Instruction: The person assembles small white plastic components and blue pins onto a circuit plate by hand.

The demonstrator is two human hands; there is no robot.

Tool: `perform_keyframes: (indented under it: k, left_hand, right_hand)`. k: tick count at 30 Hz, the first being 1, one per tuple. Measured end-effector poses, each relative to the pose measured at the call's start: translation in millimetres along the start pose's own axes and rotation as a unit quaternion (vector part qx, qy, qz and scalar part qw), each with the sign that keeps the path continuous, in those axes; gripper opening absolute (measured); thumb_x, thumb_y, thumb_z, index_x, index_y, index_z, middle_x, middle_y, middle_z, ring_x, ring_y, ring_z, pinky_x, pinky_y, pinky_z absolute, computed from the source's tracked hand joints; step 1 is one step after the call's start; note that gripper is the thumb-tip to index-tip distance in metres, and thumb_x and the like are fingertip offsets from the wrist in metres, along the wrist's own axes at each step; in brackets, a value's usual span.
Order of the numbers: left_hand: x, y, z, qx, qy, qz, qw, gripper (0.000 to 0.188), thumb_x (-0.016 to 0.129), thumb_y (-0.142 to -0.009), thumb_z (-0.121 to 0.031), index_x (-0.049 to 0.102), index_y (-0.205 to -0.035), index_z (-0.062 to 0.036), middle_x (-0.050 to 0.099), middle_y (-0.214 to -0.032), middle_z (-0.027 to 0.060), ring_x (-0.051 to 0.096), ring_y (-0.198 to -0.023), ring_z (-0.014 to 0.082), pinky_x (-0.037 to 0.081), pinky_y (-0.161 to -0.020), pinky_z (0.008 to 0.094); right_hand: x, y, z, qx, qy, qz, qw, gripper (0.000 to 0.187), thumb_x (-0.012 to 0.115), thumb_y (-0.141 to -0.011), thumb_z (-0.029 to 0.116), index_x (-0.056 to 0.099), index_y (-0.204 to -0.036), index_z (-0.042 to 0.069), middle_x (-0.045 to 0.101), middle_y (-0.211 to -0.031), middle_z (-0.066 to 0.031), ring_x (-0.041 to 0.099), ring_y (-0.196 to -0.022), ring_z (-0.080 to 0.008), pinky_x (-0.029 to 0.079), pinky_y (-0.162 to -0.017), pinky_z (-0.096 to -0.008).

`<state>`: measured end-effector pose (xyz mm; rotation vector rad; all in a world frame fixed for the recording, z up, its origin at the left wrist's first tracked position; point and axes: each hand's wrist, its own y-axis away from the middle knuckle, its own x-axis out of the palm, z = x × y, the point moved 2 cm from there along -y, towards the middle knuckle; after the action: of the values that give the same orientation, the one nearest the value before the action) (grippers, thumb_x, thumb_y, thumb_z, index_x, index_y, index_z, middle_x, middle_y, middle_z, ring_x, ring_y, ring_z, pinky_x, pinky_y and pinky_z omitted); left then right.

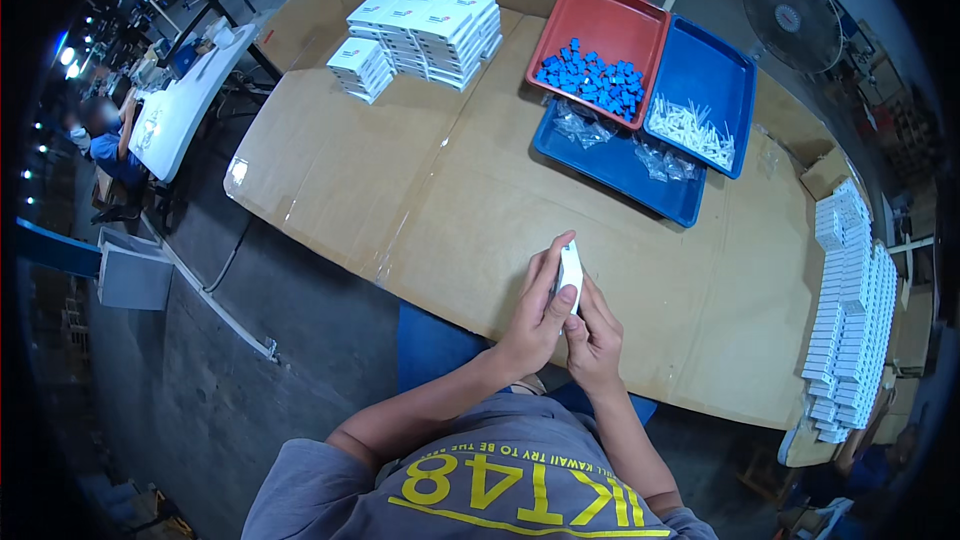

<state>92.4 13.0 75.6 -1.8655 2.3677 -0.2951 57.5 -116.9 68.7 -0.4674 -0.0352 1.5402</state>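
Over the front edge of the cardboard-covered table (470,205), both my hands close round one small flat white box (570,272), held upright on its edge. My left hand (535,315) grips it from the left, thumb across its near end and fingers along its side. On the other side, my right hand (596,340) presses against it, thumb at the bottom and fingers behind. The palms hide most of the box's broad faces.
White boxes (430,30) stand stacked at the far left, more (850,310) at the right edge. At the back, a red tray (610,20) holds blue pieces (590,78); one blue tray (715,55) holds white sticks (692,130), another (620,175) clear plastic bags. A person (112,140) sits at a white table.
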Motion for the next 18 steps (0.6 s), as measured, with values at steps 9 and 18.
perform_keyframes:
  k: [9, 18]
  left_hand:
    - [3, 6, 0, 0.062, -0.017, -0.012, 0.998, 0.076, 0.042, -0.11, -0.052, 0.033, -0.158, 0.0064, 0.041, -0.144, 0.0263, 0.049, -0.129, 0.0352, 0.037, -0.113, 0.0421]
    - [1, 6, 8, 0.043, -0.031, -0.026, 0.998, 0.074, 0.042, -0.11, -0.049, 0.031, -0.159, 0.0055, 0.041, -0.147, 0.026, 0.046, -0.133, 0.0364, 0.036, -0.115, 0.0435]
  right_hand:
    - [0, 2, 5, -0.11, 0.061, -0.004, 0.992, 0.049, 0.054, -0.107, 0.017, 0.054, -0.146, -0.013, 0.054, -0.151, -0.0317, 0.058, -0.135, -0.0457, 0.047, -0.111, -0.0486]
    - [-7, -6, 13, -0.072, 0.065, 0.027, 0.995, 0.051, 0.052, -0.108, 0.021, 0.052, -0.149, -0.01, 0.055, -0.15, -0.0292, 0.056, -0.138, -0.0437, 0.045, -0.114, -0.0467]
